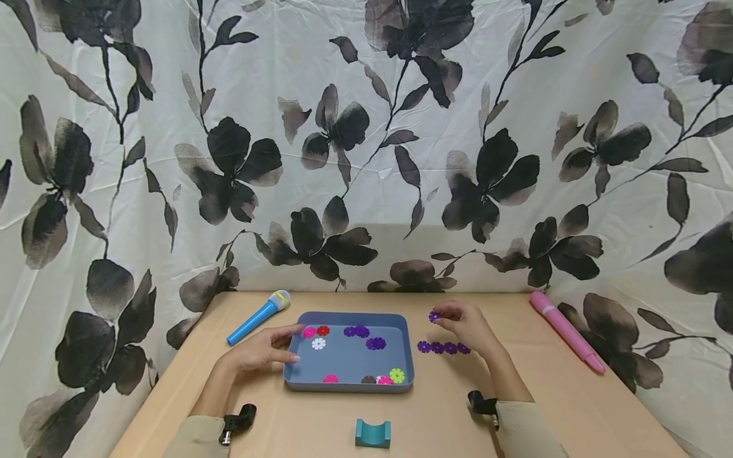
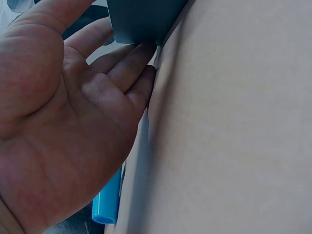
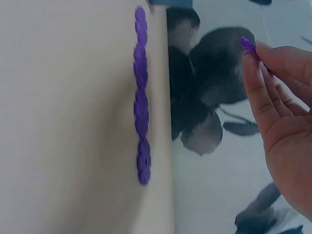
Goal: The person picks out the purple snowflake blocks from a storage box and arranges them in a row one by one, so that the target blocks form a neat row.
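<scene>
A shallow grey-blue tray has my left hand at its left end. The thumb and index finger reach its rim, while the other fingers lie against its outer wall, seen in the left wrist view. My right hand pinches one purple flower-shaped disc between thumb and fingertips, raised above the table. Below it, several purple discs lie joined edge to edge in a straight row right of the tray. Inside the tray are purple discs, a white disc, a red disc and others.
A blue toy microphone lies behind the left hand. Far right on the table is a pink stick-shaped thing. A teal block with a curved top stands near the front. Behind the table hangs a flowered cloth.
</scene>
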Demonstrator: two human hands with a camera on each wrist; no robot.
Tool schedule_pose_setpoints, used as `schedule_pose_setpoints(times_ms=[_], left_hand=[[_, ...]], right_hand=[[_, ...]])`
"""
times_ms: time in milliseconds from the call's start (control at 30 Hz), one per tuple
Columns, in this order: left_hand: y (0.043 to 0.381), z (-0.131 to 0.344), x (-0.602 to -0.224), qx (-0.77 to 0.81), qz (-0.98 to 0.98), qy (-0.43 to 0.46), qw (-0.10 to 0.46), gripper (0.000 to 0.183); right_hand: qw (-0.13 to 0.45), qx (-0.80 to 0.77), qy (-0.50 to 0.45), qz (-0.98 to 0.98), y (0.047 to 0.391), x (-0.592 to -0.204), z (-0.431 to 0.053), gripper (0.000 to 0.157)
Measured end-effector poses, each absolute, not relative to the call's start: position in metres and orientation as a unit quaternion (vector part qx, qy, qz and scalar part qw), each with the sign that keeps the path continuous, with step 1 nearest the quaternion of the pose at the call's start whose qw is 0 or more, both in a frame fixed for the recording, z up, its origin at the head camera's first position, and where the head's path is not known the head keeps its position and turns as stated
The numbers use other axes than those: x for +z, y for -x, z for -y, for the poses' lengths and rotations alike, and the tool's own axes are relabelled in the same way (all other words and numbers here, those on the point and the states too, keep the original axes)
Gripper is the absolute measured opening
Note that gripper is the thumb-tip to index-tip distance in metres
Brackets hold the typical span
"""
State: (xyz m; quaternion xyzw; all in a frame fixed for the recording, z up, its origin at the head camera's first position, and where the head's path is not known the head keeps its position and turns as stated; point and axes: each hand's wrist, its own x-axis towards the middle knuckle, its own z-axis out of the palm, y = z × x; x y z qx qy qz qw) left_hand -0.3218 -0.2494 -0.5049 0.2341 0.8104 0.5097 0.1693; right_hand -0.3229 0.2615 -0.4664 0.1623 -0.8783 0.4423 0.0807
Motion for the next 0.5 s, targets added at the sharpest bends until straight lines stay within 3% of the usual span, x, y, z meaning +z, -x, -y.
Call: schedule_pose_setpoints(times_ms=[500], left_hand=[[0.322, 0.25, -0.503, 0.506, -0.811, -0.24, 0.169, 0.082]], right_hand=[[0.064, 0.428, -0.165, 0.886, 0.321, -0.466, -0.304, 0.02]])
